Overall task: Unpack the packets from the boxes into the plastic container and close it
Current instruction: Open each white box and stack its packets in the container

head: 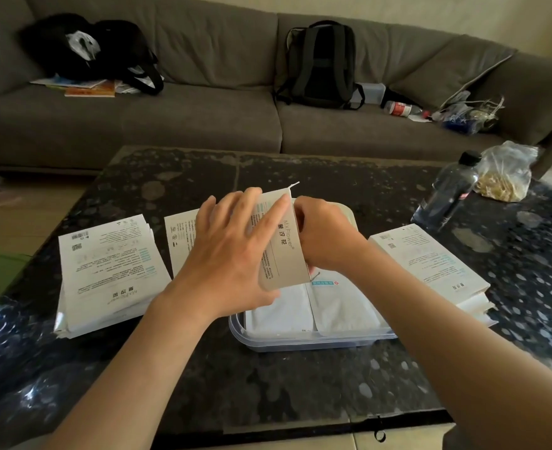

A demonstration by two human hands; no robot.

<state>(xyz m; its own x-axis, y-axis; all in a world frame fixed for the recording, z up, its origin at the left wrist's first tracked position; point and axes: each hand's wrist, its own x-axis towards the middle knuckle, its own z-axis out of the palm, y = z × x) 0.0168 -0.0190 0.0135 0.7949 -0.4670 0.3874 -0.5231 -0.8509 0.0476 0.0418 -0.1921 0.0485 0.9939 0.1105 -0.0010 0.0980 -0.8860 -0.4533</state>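
A white printed box stands tilted on edge above the clear plastic container. My left hand holds it from the left, fingers spread over its face and thumb underneath. My right hand is curled at the box's right side, its fingertips hidden behind the box. White packets lie flat inside the container. A stack of boxes lies at the left, another box lies behind my left hand, and a further stack of boxes lies at the right.
The dark speckled table also carries a plastic bottle and a clear bag of snacks at the far right. Behind it a grey sofa holds a backpack, a black bag and books.
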